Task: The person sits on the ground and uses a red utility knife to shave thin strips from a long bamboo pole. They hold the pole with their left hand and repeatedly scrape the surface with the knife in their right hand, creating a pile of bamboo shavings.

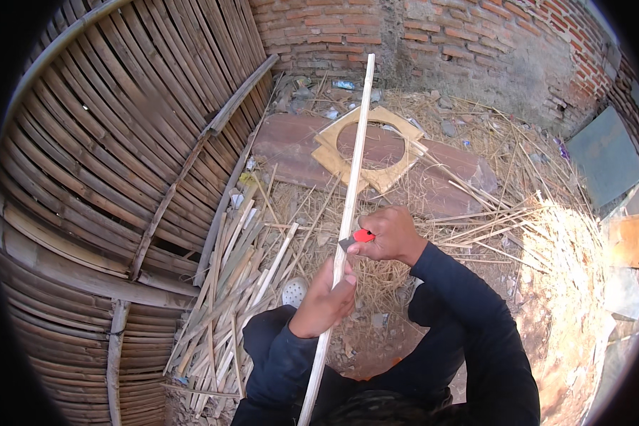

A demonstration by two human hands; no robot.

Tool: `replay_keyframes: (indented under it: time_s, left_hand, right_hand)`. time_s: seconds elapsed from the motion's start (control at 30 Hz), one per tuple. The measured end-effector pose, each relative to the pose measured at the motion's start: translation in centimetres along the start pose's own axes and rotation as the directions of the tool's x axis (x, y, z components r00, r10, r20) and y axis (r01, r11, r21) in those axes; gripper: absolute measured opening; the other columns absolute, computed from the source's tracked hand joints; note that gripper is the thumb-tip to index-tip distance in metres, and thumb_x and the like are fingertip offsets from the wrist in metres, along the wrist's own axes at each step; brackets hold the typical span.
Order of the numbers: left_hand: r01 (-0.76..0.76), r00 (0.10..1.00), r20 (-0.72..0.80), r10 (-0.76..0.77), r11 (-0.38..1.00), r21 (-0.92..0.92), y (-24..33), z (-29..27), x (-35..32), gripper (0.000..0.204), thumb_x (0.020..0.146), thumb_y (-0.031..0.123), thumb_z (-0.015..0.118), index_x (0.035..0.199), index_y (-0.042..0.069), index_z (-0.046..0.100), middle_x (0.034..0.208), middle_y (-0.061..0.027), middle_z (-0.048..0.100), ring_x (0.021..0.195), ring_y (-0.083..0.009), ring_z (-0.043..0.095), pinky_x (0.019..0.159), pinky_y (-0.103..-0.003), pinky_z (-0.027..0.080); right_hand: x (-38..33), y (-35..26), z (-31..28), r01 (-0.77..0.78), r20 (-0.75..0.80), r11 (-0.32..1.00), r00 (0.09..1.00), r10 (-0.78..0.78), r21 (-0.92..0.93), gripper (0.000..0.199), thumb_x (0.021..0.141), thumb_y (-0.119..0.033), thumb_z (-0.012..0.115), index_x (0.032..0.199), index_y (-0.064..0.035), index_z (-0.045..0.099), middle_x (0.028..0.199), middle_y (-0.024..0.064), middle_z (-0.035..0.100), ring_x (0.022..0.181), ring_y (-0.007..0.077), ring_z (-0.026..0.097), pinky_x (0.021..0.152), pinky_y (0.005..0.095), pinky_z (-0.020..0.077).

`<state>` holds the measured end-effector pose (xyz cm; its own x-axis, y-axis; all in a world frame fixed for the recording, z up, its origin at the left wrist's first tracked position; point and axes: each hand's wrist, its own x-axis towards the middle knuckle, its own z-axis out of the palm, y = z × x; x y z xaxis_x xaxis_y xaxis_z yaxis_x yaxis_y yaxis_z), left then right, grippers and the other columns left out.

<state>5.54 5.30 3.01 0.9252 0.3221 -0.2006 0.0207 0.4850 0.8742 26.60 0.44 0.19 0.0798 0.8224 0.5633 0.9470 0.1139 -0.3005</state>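
A long pale strip (359,142), angled from near to far, is grasped by the left hand (326,302); at left, loose strips (224,305) are piled; farther, a red-handled blade (363,236) is clenched in the right hand (392,236) against the strip; beyond, a round-holed board (326,150) is laid before a brick wall (476,71).

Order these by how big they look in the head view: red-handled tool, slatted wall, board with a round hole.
Slatted wall
Board with a round hole
Red-handled tool, partly hidden by the right hand
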Motion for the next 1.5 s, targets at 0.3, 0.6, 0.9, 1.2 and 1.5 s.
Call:
replay_keyframes:
  time_s: [0.3,0.6,0.9,1.2,1.5]
  left_hand:
    - [0.021,1.000,-0.023,-0.019,0.995,0.102,-0.5,0.2,-1.2,0.010,0.099,0.012,0.046,0.106,0.011,0.039,0.058,0.0010,0.039,0.038,-0.0084,0.033,0.040,-0.022,0.028]
    - [0.095,0.995,0.019,-0.099,0.982,0.162,-2.0,1.5,-3.1,0.015,0.098,0.011,0.047,0.108,0.010,0.037,0.059,0.0000,0.041,0.042,-0.0072,0.034,0.038,-0.022,0.028]
    - [0.252,0.962,0.059,-0.265,0.953,0.168,-4.4,3.2,-9.5,0.013,0.099,0.012,0.048,0.107,0.009,0.038,0.068,0.0028,0.044,0.044,-0.0037,0.037,0.040,-0.021,0.031]
    - [0.270,0.961,-0.069,-0.267,0.961,0.052,-6.1,3.6,-11.5,0.016,0.096,0.014,0.052,0.106,0.007,0.042,0.064,0.0000,0.045,0.042,-0.0062,0.038,0.038,-0.019,0.031]
    - [-0.035,0.997,-0.066,0.045,0.990,0.137,0.6,3.3,-2.3,0.018,0.094,0.009,0.055,0.106,0.010,0.040,0.067,0.0031,0.046,0.041,-0.0037,0.038,0.038,-0.020,0.029]
  right_hand:
    - [0.1,0.3,0.2,-0.077,0.009,0.997,0.997,0.077,0.000,0.059,0.078,-0.066,0.058,0.055,-0.0116,0.056,0.048,0.0091,0.053,0.044,0.0298,0.056,0.042,0.0397,0.0411]
    - [-0.3,7.3,-0.4,-0.310,-0.035,0.948,0.951,0.308,-0.079,0.062,0.083,-0.065,0.053,0.061,-0.0082,0.064,0.049,0.0131,0.054,0.050,0.0332,0.058,0.048,0.0443,0.0426]
    - [-1.5,15.0,-2.3,-0.608,-0.186,0.792,0.787,0.589,-0.063,0.067,0.088,-0.065,0.043,0.067,-0.0048,0.064,0.059,0.0193,0.058,0.060,0.0381,0.058,0.057,0.0477,0.0421]
    - [-7.4,19.0,-6.0,-0.783,-0.197,0.618,0.597,0.778,0.071,0.074,0.091,-0.066,0.038,0.059,-0.0008,0.053,0.055,0.0182,0.050,0.053,0.0339,0.048,0.054,0.0444,0.0353]
    - [-2.5,-1.0,-4.3,-0.120,0.020,0.980,0.993,0.118,0.159,0.057,0.083,-0.058,0.059,0.056,-0.0081,0.056,0.047,0.0134,0.047,0.046,0.0334,0.053,0.046,0.0410,0.0394]
